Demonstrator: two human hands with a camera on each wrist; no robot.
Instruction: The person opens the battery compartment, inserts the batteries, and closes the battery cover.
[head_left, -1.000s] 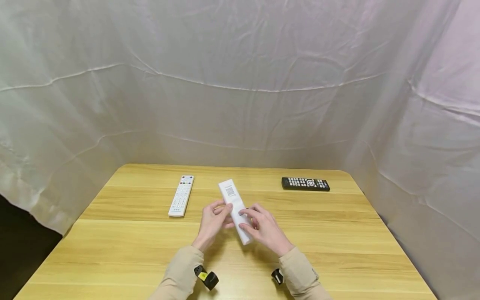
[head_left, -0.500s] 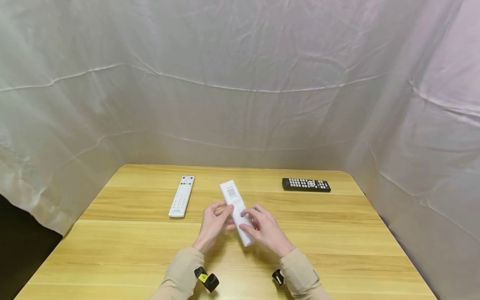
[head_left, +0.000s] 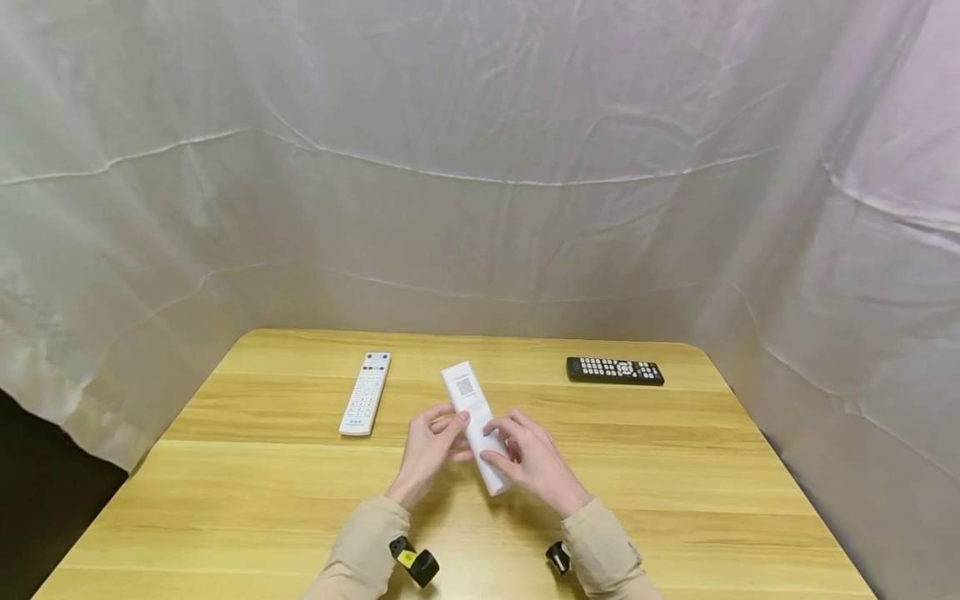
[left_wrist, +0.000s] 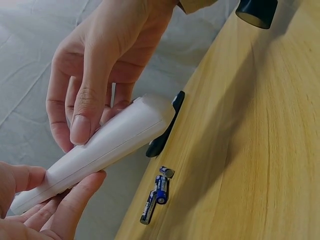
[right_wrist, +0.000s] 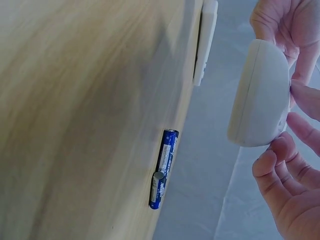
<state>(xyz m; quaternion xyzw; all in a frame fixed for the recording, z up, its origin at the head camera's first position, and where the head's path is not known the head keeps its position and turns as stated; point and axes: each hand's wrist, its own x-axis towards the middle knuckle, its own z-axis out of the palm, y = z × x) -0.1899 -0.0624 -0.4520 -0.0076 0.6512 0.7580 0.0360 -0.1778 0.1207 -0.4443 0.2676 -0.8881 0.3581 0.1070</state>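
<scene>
A white remote control [head_left: 476, 433] is held tilted above the table in the head view, its back up and a printed square code near its far end. My left hand [head_left: 427, 454] grips its left side, thumb on top and fingers underneath. On the nearer half, my right hand [head_left: 536, 462] has its curled thumb and fingers on the back and edge. The left wrist view shows the right thumb [left_wrist: 81, 129] against the remote's back. Blue batteries [left_wrist: 161, 190] lie on the tabletop in both wrist views; they are hidden in the head view.
A second white remote control [head_left: 366, 393] lies at the back left of the wooden table [head_left: 225, 500]. A black remote control [head_left: 615, 371] lies at the back right. Pale curtains [head_left: 480, 208] hang behind the table and along its sides.
</scene>
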